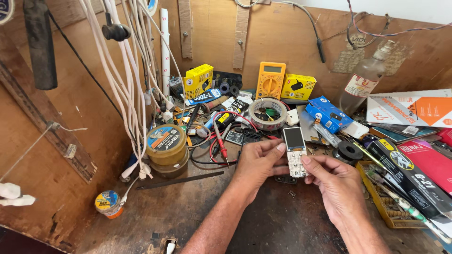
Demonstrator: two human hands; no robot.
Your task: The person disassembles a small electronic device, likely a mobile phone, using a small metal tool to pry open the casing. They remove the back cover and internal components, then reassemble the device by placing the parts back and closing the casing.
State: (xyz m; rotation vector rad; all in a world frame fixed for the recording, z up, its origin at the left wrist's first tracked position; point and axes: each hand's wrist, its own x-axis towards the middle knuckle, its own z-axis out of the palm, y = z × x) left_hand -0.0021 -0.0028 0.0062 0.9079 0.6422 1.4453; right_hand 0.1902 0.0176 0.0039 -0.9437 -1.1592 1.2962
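Centrally, in the head view, both hands meet over a cluttered wooden bench and share one small phone board (pixel 295 151), a narrow upright piece with a little lit screen at its top and a bare pale keypad section below. Left hand (pixel 258 164): its thumb and fingers are closed on the left edge of the board, the thumb tip lying against the side of the screen. Right hand (pixel 335 181): its fingertips are pinched on the lower right edge, beside the keypad part. So held, the board hangs just above the dark benchtop (pixel 202 207), clear of the clutter behind it. For sound handling, a judgement only: grip by the edges, as shown, so that the fingers stay off the screen face and the exposed contacts, and keep the piece low over the bench so that a slip costs little. Behind the hands lie a roll of clear tape (pixel 267 113), red and black probe leads (pixel 220 143) and a yellow multimeter (pixel 270 80) propped at the back wall; a round tin (pixel 165 143) stands to the left, under a bundle of hanging white cables (pixel 127 84), and a glass bottle (pixel 366 81) leans at the right.
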